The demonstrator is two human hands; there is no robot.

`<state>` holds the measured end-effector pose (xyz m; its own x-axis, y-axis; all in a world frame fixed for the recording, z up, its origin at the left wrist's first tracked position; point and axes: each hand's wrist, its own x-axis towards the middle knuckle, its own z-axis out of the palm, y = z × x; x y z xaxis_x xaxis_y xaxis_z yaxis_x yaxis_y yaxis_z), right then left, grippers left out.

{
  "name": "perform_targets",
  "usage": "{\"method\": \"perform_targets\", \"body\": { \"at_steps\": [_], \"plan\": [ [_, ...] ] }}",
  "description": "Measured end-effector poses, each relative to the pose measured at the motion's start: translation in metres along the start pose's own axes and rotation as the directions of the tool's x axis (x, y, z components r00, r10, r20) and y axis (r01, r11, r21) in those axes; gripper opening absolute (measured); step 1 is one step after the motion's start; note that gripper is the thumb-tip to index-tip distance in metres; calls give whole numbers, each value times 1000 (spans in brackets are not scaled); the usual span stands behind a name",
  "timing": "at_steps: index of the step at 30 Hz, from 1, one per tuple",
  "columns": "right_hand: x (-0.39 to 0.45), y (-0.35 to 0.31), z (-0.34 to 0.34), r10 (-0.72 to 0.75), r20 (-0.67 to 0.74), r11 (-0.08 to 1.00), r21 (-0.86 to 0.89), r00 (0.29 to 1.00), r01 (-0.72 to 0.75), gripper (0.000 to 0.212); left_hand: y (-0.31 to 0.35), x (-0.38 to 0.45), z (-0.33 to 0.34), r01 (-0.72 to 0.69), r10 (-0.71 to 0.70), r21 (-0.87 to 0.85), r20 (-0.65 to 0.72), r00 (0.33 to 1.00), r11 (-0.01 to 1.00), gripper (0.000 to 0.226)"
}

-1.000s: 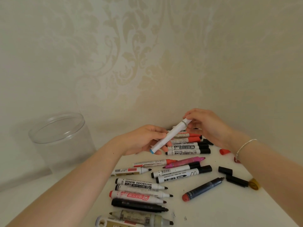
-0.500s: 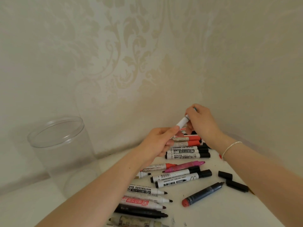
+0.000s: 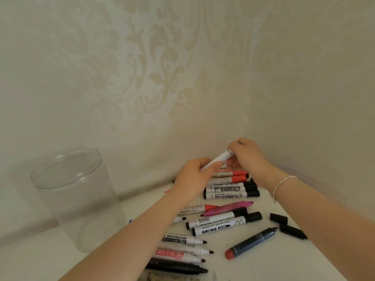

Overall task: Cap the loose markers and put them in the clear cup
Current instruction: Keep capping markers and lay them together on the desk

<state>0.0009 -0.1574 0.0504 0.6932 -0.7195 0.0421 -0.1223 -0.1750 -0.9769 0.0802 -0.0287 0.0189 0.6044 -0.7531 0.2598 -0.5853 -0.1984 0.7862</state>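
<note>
Both hands hold one white marker (image 3: 219,159) tilted above the table's far end. My left hand (image 3: 194,179) grips its lower barrel. My right hand (image 3: 246,157) is curled round its upper end, hiding the tip or cap there. The clear cup (image 3: 67,191) stands upright and looks empty at the left. Several uncapped markers (image 3: 182,239) lie under my left forearm. Capped black markers (image 3: 231,193) and red ones (image 3: 233,178) lie below my hands. Two loose black caps (image 3: 279,218) (image 3: 292,232) rest at the right.
A dark marker with a red end (image 3: 251,243) lies uncapped on the white table (image 3: 263,266). A pink marker (image 3: 229,207) lies across the middle pile. Patterned walls meet in a corner right behind the hands.
Both hands have carried the white marker farther from me, toward the wall corner. My left hand has turned over so its back faces me, covering the marker's lower end.
</note>
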Motion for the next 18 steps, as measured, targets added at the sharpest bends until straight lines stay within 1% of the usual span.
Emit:
{"method": "perform_targets", "body": {
  "at_steps": [1,2,3,4,6,8,10,11,12,14,16,18],
  "plan": [
    [-2,4,-4,56,57,996,71,997,-60,11,-2,3,-4,-56,55,201,13,998,978,26],
    [-2,8,-8,97,98,986,126,991,-109,12,-3,5,-7,-107,100,378,38,994,920,28],
    [-2,13,-12,119,112,977,161,987,-136,13,-6,7,-9,-150,134,493,68,989,857,32],
    [-1,18,-17,124,105,972,186,987,-142,14,-8,9,-10,-181,151,537,99,984,824,35],
    [2,24,-24,113,71,969,213,991,-125,14,-14,15,-9,-218,160,515,155,975,829,37],
    [5,29,-28,102,31,977,184,994,-106,15,-21,21,-8,-243,187,494,161,969,835,35],
    [7,33,-31,79,-28,995,68,996,-77,23,-27,27,-5,-262,236,504,115,965,823,35],
    [8,35,-31,52,-70,998,-17,996,-54,25,-28,30,-4,-261,252,511,88,964,819,35],
    [10,37,-32,15,-116,994,-102,993,-27,26,-30,33,-1,-256,258,522,72,964,814,35],
    [13,44,-32,-55,-193,972,-234,980,8,27,-33,39,6,-236,228,548,83,970,802,36],
    [15,52,-32,-90,-207,946,-323,974,18,29,-35,43,12,-197,171,535,99,980,821,38],
    [14,58,-29,-98,-157,917,-399,983,27,31,-38,45,16,-152,128,494,82,988,856,36]
  ]
}}
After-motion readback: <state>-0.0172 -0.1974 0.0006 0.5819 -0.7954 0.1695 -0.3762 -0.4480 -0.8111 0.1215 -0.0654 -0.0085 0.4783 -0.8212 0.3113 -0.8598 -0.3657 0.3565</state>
